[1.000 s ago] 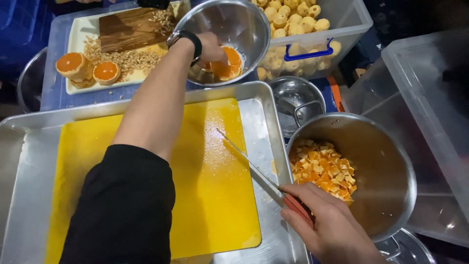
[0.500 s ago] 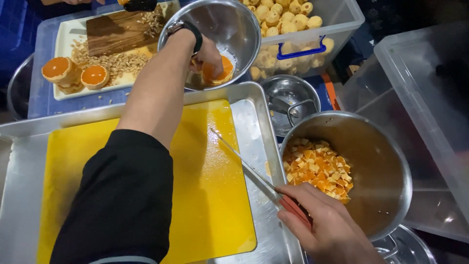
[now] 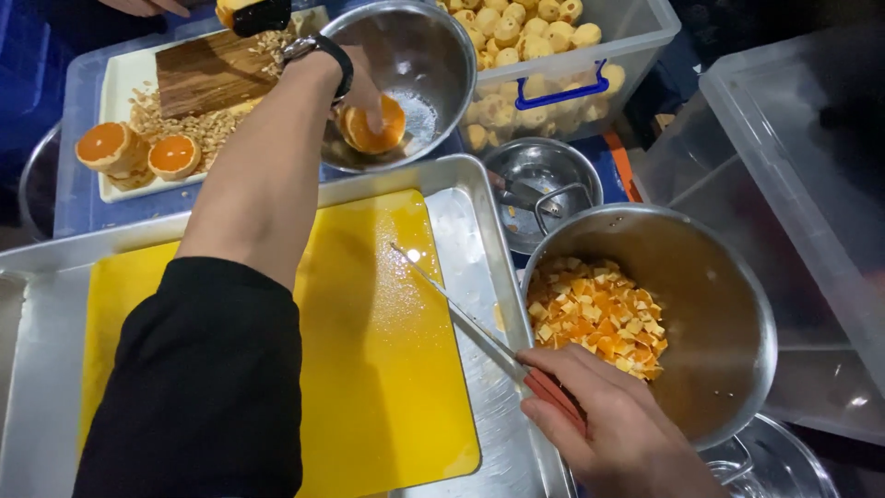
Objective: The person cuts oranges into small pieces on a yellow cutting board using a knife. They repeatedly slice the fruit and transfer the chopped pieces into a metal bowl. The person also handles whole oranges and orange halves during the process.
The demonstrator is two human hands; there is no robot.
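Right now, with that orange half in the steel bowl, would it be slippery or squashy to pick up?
Probably slippery: the orange half shows wet cut flesh, and juice stains the yellow cutting board. Likely soft too, so the left hand touching it could squash it if it pressed hard. Its rounded shape may rock or slide against the curved wall of the steel bowl.

One view only: a head-worn camera, set above the work and facing steeply down and forward over the person's own arms. It stands close; the left sleeve fills the lower left of the frame and the right hand [image 3: 608, 429] is cut by the bottom edge. The yellow cutting board [image 3: 369, 350] in its metal tray [image 3: 466, 198] occupies the centre. The far field reaches the clear plastic bin [image 3: 553, 55] at the top edge. No second view overlaps it.
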